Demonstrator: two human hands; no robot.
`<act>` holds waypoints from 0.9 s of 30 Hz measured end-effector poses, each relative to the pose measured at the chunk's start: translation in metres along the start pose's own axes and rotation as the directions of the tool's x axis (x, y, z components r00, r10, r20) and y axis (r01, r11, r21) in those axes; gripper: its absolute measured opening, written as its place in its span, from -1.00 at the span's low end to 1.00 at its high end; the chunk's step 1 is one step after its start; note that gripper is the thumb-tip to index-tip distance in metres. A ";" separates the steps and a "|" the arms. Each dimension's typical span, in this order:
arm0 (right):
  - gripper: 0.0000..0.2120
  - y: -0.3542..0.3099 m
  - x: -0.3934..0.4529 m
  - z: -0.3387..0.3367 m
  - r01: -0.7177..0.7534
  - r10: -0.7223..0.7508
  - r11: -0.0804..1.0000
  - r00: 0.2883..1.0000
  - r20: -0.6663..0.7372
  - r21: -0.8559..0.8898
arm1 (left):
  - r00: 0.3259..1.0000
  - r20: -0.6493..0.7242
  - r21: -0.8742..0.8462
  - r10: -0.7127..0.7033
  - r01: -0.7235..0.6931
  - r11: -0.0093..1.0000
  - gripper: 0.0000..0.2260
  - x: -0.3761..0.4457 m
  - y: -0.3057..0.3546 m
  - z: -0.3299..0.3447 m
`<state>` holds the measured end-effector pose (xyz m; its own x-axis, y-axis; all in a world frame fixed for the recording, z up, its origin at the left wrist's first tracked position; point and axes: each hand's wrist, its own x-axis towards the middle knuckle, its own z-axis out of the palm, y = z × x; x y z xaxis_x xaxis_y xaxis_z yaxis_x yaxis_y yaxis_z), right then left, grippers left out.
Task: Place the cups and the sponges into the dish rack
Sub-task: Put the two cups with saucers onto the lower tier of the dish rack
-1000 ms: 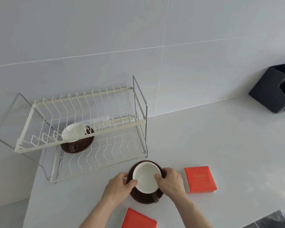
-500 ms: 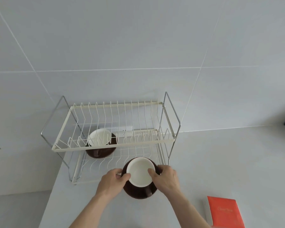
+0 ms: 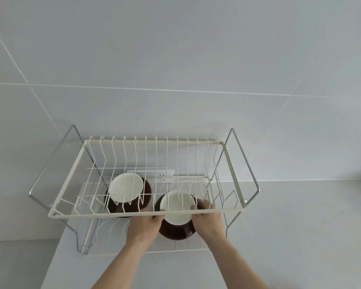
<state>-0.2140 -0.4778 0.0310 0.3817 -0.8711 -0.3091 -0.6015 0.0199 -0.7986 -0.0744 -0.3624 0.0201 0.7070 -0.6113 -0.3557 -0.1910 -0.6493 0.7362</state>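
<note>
A two-tier cream wire dish rack (image 3: 133, 214) stands on the counter against the tiled wall. One brown cup with a white inside (image 3: 126, 189) lies on its side on the lower tier at the left. A second brown cup with a white inside (image 3: 177, 207) is held inside the lower tier, just right of the first. My left hand (image 3: 143, 226) grips its left rim and my right hand (image 3: 206, 217) grips its right rim. No sponges are in view.
The white counter (image 3: 300, 236) stretches to the right of the rack. A wall socket (image 3: 162, 177) shows behind the rack. At the left, the counter ends in an edge (image 3: 50, 265) with a lower grey surface beyond.
Both hands have carried the second cup forward from the counter into the rack's lower tier. The view has moved closer to the rack, and the orange sponges have left the frame.
</note>
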 end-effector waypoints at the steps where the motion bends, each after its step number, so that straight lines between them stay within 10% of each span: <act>1: -0.92 0.000 0.006 0.000 0.002 -0.002 1.000 1.000 -0.006 0.001 | 1.000 -0.002 0.016 -0.007 0.007 1.000 -0.74 0.007 0.002 0.003; 9: -0.15 0.004 0.054 0.017 0.034 -0.033 0.999 0.999 -0.015 0.031 | 0.987 -0.136 0.044 0.081 -0.076 0.996 -0.56 0.051 0.013 0.026; 16: -0.61 -0.005 0.078 0.015 0.116 -0.124 0.985 0.991 -0.054 -0.131 | 0.990 -0.103 0.049 0.099 -0.095 0.994 -0.67 0.077 0.019 0.027; 27: -0.68 0.001 0.081 0.013 0.150 -0.152 0.978 0.988 -0.003 -0.144 | 0.985 -0.116 0.146 0.125 -0.108 0.983 -0.65 0.077 0.015 0.030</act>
<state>-0.1749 -0.5418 -0.0012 0.4667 -0.8655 -0.1822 -0.6319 -0.1822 -0.7533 -0.0428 -0.4323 -0.0135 0.7517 -0.6311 -0.1915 -0.3636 -0.6388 0.6780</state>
